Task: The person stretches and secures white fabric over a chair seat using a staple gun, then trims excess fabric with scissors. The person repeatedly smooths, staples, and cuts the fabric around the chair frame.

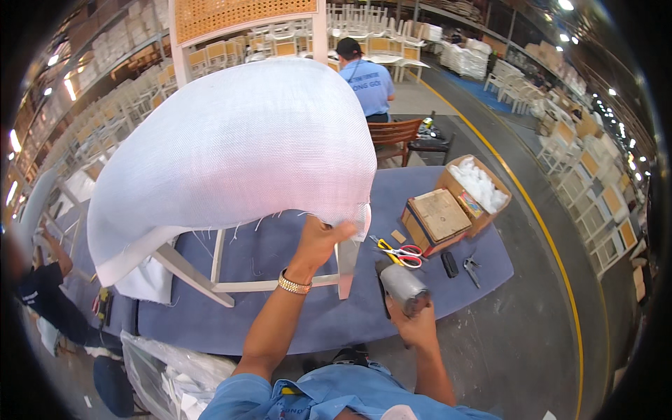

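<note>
A pale chair (187, 274) stands on a blue-grey padded table (448, 308), its seat under a large sheet of white woven fabric (238, 133) with frayed threads along the near edge. At the seat's near right corner, my left hand (323, 241) is closed on the fabric edge; part of the fingers is hidden behind the cloth. Lower right of that corner, my right hand (418, 325) grips a grey staple gun (404, 288) with a rounded body, held over the table's near edge and apart from the chair.
Red-handled scissors (409, 257), yellow-handled pliers (387, 250), a small black case (449, 264) and a metal hand tool (472, 271) lie to the right. Behind them stand a cardboard box (439, 213) and one with white stuffing (479, 183). Co-workers are at the far side (371, 84) and left (52, 294).
</note>
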`<action>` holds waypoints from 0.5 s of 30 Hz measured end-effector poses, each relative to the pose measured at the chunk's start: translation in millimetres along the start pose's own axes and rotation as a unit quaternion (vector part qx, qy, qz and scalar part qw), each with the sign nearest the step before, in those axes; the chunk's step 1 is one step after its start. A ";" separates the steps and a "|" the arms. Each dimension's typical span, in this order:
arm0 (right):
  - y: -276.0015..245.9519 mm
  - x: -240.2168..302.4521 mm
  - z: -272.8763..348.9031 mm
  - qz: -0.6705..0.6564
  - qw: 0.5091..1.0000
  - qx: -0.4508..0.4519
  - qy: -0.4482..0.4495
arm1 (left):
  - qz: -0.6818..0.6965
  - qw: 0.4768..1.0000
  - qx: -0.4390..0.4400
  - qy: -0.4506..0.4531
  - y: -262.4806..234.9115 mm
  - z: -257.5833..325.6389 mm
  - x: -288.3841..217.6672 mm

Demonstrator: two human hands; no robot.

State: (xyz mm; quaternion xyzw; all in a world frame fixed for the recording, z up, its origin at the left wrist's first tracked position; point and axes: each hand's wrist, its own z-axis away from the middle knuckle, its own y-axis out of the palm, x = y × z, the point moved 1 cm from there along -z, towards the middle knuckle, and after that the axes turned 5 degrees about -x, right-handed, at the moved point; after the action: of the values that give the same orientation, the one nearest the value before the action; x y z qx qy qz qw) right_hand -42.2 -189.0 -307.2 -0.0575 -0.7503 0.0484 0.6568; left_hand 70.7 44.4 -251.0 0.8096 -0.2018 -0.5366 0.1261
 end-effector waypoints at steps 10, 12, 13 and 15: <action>9.0 -245.0 -3.5 0.409 0.907 0.098 0.012 | 0.149 0.978 -0.143 0.035 16.0 24.4 -15.1; 15.7 -288.9 -14.1 0.421 0.905 0.045 -0.044 | 0.112 0.984 -0.139 0.022 23.9 16.0 -12.5; 13.8 -297.6 -15.9 0.424 0.903 0.025 -0.070 | 0.084 0.986 -0.143 0.016 21.8 15.1 -11.7; 18.2 -262.5 -48.7 0.452 0.878 0.159 -0.023 | 0.031 0.987 -0.155 0.016 12.4 11.6 -17.6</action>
State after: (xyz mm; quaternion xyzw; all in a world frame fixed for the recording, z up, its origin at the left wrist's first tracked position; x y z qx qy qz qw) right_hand 40.7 -210.5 -560.7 -0.2837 -0.6399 0.4599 0.5464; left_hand 51.6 41.6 -236.0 0.7823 -0.1386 -0.5441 0.2698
